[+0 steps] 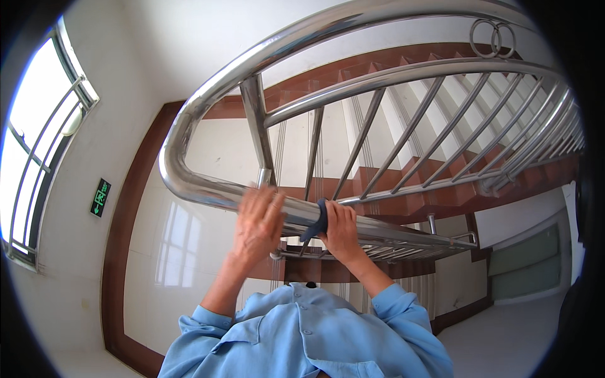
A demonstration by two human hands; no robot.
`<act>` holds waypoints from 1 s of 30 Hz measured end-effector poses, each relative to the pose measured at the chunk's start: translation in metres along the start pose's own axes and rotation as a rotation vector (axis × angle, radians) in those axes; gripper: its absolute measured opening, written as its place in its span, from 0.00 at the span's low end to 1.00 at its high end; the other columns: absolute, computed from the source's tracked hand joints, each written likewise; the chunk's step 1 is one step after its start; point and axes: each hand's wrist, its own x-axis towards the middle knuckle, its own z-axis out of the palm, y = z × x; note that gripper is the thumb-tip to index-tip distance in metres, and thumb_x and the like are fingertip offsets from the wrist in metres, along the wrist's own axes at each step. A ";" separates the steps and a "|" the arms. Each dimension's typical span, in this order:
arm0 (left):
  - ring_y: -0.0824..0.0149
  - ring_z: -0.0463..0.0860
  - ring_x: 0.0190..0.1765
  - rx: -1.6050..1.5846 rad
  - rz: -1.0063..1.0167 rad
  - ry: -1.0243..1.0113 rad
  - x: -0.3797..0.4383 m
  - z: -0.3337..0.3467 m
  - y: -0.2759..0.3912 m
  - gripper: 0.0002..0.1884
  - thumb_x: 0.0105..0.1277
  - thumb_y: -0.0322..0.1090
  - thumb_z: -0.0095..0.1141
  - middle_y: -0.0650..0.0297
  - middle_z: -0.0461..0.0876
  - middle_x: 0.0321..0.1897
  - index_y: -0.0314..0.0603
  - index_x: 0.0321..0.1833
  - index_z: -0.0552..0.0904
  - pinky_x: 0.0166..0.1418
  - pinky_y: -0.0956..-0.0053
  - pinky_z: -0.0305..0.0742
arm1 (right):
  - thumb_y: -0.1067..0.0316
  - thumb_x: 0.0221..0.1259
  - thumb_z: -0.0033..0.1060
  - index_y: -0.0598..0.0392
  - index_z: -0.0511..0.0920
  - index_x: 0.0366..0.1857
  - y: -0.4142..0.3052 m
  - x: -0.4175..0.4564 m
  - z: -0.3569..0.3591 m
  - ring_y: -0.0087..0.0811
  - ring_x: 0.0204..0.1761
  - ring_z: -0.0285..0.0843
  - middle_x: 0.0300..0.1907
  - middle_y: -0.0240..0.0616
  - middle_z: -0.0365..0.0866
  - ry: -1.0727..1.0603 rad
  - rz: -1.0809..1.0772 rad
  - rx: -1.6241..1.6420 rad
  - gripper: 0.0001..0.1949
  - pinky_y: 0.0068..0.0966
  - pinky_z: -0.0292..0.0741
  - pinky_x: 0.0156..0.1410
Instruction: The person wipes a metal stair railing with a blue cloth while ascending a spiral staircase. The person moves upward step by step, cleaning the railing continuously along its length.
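Note:
A thick stainless steel handrail (204,185) bends round in front of me and slopes off to the right. My right hand (341,230) grips a dark blue cloth (319,222) that is wrapped over the rail. Just left of it, my left hand (258,219) lies over the rail near a short support post (263,177), blurred, its fingers extended and with no object seen in it. Whether its palm touches the metal cannot be told.
Steel balusters (361,141) stand below the upper rail, beside stairs (397,111) with red-brown edging. A barred window (42,141) and a green exit sign (100,197) are on the left wall. The landing floor (146,250) is shiny.

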 end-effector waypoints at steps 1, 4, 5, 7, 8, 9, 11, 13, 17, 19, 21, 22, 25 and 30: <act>0.49 0.77 0.69 0.172 0.015 0.045 0.008 -0.014 -0.005 0.23 0.62 0.28 0.65 0.51 0.82 0.59 0.38 0.61 0.82 0.83 0.42 0.53 | 0.65 0.41 0.84 0.61 0.65 0.70 -0.009 0.009 -0.005 0.51 0.64 0.73 0.64 0.50 0.72 -0.033 -0.041 0.036 0.47 0.48 0.66 0.69; 0.48 0.78 0.68 0.344 -0.081 0.259 0.030 -0.040 -0.041 0.18 0.62 0.27 0.64 0.52 0.84 0.53 0.38 0.56 0.84 0.83 0.43 0.53 | 0.59 0.44 0.84 0.61 0.66 0.68 -0.038 0.060 -0.011 0.50 0.62 0.76 0.61 0.51 0.77 -0.191 -0.108 0.141 0.45 0.46 0.66 0.69; 0.48 0.79 0.66 0.427 -0.124 0.300 0.037 -0.049 -0.047 0.15 0.63 0.27 0.63 0.51 0.85 0.50 0.38 0.54 0.84 0.82 0.45 0.55 | 0.56 0.46 0.83 0.60 0.66 0.68 -0.046 0.078 -0.011 0.49 0.61 0.78 0.59 0.51 0.79 -0.287 -0.093 0.176 0.44 0.45 0.66 0.69; 0.53 0.83 0.59 0.509 -0.163 0.345 0.039 -0.046 -0.057 0.12 0.65 0.28 0.62 0.54 0.87 0.43 0.39 0.51 0.86 0.82 0.49 0.57 | 0.48 0.56 0.76 0.58 0.72 0.63 -0.046 0.108 0.001 0.53 0.52 0.84 0.46 0.52 0.86 -0.323 -0.130 0.352 0.35 0.45 0.75 0.57; 0.59 0.85 0.51 0.488 -0.205 0.248 0.036 -0.046 -0.051 0.08 0.65 0.29 0.62 0.59 0.88 0.36 0.41 0.45 0.87 0.81 0.52 0.59 | 0.47 0.57 0.74 0.58 0.73 0.61 -0.044 0.116 0.005 0.54 0.49 0.85 0.44 0.51 0.87 -0.413 -0.021 0.522 0.34 0.46 0.77 0.55; 0.63 0.84 0.47 0.490 -0.192 0.248 0.035 -0.047 -0.050 0.05 0.65 0.29 0.62 0.63 0.87 0.33 0.43 0.41 0.87 0.80 0.54 0.60 | 0.45 0.59 0.73 0.58 0.74 0.59 -0.044 0.125 0.009 0.55 0.46 0.86 0.41 0.50 0.87 -0.511 0.084 0.690 0.32 0.46 0.78 0.53; 0.61 0.84 0.47 0.439 -0.181 0.260 0.033 -0.051 -0.051 0.04 0.64 0.28 0.62 0.63 0.86 0.33 0.43 0.40 0.86 0.78 0.54 0.61 | 0.53 0.62 0.71 0.58 0.74 0.62 -0.053 0.125 0.007 0.52 0.53 0.83 0.49 0.49 0.85 -0.448 0.084 0.470 0.29 0.46 0.74 0.61; 0.61 0.83 0.49 0.434 -0.177 0.251 0.031 -0.047 -0.053 0.05 0.63 0.29 0.63 0.63 0.85 0.34 0.43 0.41 0.86 0.76 0.54 0.62 | 0.58 0.62 0.71 0.58 0.73 0.64 -0.062 0.088 0.015 0.51 0.58 0.80 0.55 0.49 0.83 -0.031 -0.094 0.326 0.29 0.47 0.71 0.64; 0.63 0.80 0.45 0.456 -0.194 0.318 0.035 -0.040 -0.054 0.05 0.59 0.31 0.63 0.65 0.80 0.30 0.46 0.37 0.82 0.74 0.57 0.63 | 0.76 0.43 0.75 0.60 0.68 0.70 -0.060 0.049 0.026 0.55 0.64 0.71 0.69 0.51 0.68 0.178 -0.243 -0.094 0.41 0.52 0.65 0.70; 0.63 0.79 0.43 0.471 -0.187 0.345 0.036 -0.040 -0.057 0.04 0.59 0.31 0.63 0.66 0.78 0.28 0.46 0.36 0.82 0.71 0.58 0.64 | 0.69 0.45 0.78 0.61 0.66 0.70 -0.069 0.062 0.022 0.52 0.63 0.72 0.65 0.52 0.70 0.101 -0.253 -0.015 0.43 0.51 0.66 0.68; 0.62 0.79 0.43 0.483 -0.198 0.341 0.031 -0.038 -0.062 0.06 0.59 0.31 0.63 0.65 0.79 0.29 0.46 0.39 0.83 0.71 0.58 0.64 | 0.66 0.46 0.79 0.62 0.65 0.70 -0.089 0.092 0.007 0.51 0.61 0.73 0.62 0.52 0.73 -0.057 -0.215 0.160 0.43 0.50 0.68 0.67; 0.61 0.79 0.43 0.447 -0.181 0.361 0.034 -0.036 -0.061 0.07 0.60 0.31 0.63 0.65 0.79 0.30 0.46 0.41 0.82 0.71 0.58 0.64 | 0.62 0.48 0.80 0.65 0.65 0.69 -0.095 0.108 0.003 0.52 0.59 0.76 0.58 0.53 0.75 -0.099 -0.236 0.212 0.43 0.48 0.70 0.65; 0.60 0.82 0.50 0.297 -0.191 0.403 0.034 -0.040 -0.054 0.09 0.64 0.29 0.61 0.62 0.84 0.41 0.45 0.47 0.84 0.70 0.57 0.67 | 0.59 0.49 0.82 0.60 0.68 0.68 -0.112 0.160 -0.001 0.50 0.57 0.79 0.55 0.50 0.79 -0.507 -0.079 0.436 0.41 0.45 0.72 0.62; 0.48 0.80 0.56 0.172 -0.185 0.649 0.001 -0.045 -0.031 0.14 0.60 0.23 0.61 0.51 0.82 0.52 0.38 0.49 0.82 0.67 0.53 0.69 | 0.61 0.47 0.82 0.58 0.68 0.69 -0.111 0.149 0.010 0.49 0.59 0.78 0.59 0.51 0.77 -0.255 -0.196 0.426 0.42 0.46 0.71 0.63</act>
